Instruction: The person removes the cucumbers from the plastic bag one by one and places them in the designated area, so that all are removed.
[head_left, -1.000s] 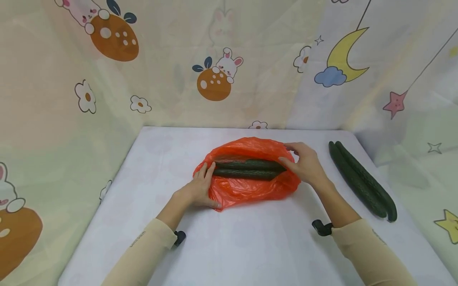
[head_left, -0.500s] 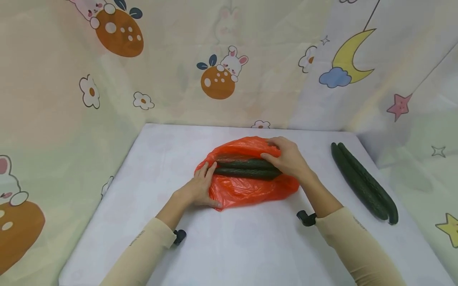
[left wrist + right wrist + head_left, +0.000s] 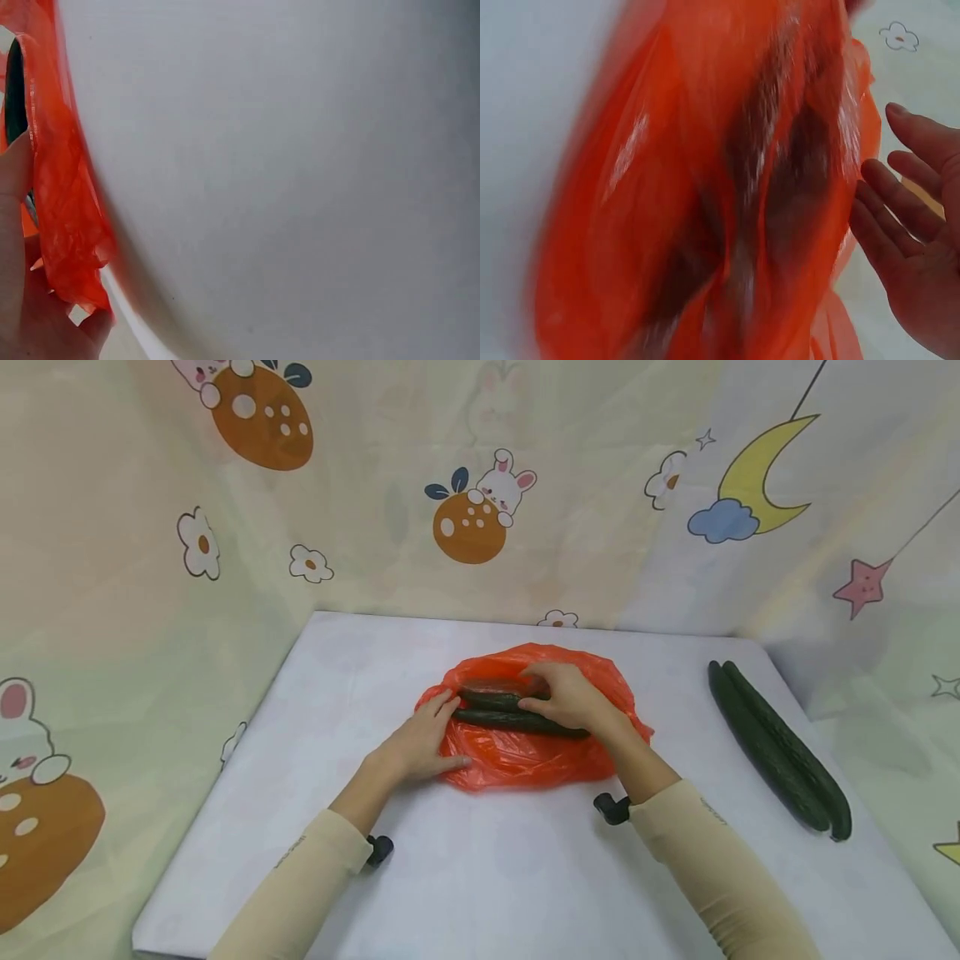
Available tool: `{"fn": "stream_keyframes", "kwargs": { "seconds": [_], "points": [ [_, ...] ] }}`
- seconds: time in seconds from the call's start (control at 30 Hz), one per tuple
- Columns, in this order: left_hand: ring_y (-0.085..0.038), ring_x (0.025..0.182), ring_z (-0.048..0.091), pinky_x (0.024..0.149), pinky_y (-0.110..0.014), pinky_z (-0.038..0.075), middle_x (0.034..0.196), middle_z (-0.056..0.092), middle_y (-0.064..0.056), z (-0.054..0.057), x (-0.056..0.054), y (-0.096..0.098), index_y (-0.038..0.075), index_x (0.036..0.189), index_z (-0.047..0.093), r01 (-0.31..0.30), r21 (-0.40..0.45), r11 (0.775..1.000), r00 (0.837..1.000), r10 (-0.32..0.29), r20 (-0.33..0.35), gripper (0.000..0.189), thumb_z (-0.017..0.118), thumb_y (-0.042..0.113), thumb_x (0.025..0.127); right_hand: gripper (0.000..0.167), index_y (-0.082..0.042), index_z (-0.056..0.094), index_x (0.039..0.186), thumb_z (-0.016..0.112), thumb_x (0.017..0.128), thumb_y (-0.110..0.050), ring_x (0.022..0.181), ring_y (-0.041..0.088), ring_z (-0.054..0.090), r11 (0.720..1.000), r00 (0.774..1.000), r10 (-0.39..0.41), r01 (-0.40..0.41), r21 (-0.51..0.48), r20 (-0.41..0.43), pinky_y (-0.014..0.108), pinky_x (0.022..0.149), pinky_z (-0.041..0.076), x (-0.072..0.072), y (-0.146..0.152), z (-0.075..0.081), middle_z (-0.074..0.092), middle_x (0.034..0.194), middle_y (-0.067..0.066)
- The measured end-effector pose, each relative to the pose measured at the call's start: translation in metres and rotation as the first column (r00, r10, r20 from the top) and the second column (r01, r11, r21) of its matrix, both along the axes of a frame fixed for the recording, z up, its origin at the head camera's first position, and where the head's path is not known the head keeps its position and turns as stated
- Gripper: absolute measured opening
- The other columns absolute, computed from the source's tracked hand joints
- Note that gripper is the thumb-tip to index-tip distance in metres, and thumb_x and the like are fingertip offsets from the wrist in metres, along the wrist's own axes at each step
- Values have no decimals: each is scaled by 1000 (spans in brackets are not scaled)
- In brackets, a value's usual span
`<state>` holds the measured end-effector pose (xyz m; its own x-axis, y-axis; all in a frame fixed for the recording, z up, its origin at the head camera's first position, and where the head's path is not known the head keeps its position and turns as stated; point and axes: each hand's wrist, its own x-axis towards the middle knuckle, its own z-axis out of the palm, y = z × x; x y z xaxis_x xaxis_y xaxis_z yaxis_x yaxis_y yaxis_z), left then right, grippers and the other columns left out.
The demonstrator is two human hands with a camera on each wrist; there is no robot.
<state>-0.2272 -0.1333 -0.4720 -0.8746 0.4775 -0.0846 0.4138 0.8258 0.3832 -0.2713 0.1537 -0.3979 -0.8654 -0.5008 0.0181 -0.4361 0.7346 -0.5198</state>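
Note:
Two dark green cucumbers (image 3: 510,722) lie side by side in the mouth of a crumpled orange-red plastic bag (image 3: 517,768) on the white table. My left hand (image 3: 416,745) rests on the bag's left end, fingers extended over the rim and thumb spread apart. In the left wrist view, part of that hand (image 3: 45,322) lies against the film. My right hand (image 3: 573,697) is over the cucumbers' right half, hiding some of it, fingers and thumb parted. The right wrist view shows this hand (image 3: 922,247) with loosely extended fingers beside the bag (image 3: 705,187); cucumbers show dimly through it.
Another pair of cucumbers (image 3: 780,752) lies slanted on the table's right side. Behind and beside the white table (image 3: 480,877) hangs a printed cloth (image 3: 360,510). A small black device (image 3: 378,850) sits at each cuff.
My right hand has moved left from the bag's right rim to above the cucumbers, and the rim there has spread outward. My left hand stays at the left end. The view has shifted slightly.

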Motion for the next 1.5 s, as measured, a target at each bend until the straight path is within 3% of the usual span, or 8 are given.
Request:
{"fn": "stream_keyframes", "kwargs": {
  "seconds": [0.1,0.37,0.53,0.73,1.13,1.5],
  "points": [
    [-31,157,20,125,-49,27,171,16,-12,1,-3,0,8,164,19,-8,-15,1000,1000,8,1,110,75,60,85,50,-8,62,137,78,93,-27,114,27,66,1000,999,7,-7,8,35,48,100,56,-1,-5,-3,69,126,9],
    [-31,157,18,122,-53,30,172,16,-8,2,-7,-3,15,166,10,-65,-26,998,994,67,84,124,78,68,77,52,-12,61,139,79,92,-28,118,26,61,999,996,-20,16,48,85,49,104,53,-1,-9,-3,68,129,6],
    [-36,157,17,123,-54,28,172,15,-12,2,-10,-7,12,166,8,-56,-37,998,996,58,68,127,79,68,77,53,-12,61,139,80,92,-28,119,25,60,998,995,-11,6,55,95,49,106,51,-3,-8,-5,67,131,5],
    [-38,158,6,125,-53,25,173,3,-16,3,-12,-10,11,166,2,-53,-97,994,998,55,11,132,82,66,75,54,-17,60,140,81,91,-28,115,25,58,996,989,-38,26,84,140,48,102,54,-3,-8,-9,66,129,2],
    [-39,158,-9,123,-51,28,172,-9,-19,23,-10,-4,12,165,-8,-53,-221,974,998,44,-47,145,90,58,69,56,-18,60,141,81,90,-25,119,26,54,994,985,-57,41,97,163,50,102,54,-5,-7,-14,63,129,2],
    [-38,158,-9,121,-51,31,172,-9,-18,47,1,6,17,166,-8,-39,-237,971,996,20,-81,146,93,54,67,56,-14,59,142,80,91,-19,123,28,52,992,987,-52,33,123,151,53,109,48,-7,-4,-15,61,133,5]
  ]
}}
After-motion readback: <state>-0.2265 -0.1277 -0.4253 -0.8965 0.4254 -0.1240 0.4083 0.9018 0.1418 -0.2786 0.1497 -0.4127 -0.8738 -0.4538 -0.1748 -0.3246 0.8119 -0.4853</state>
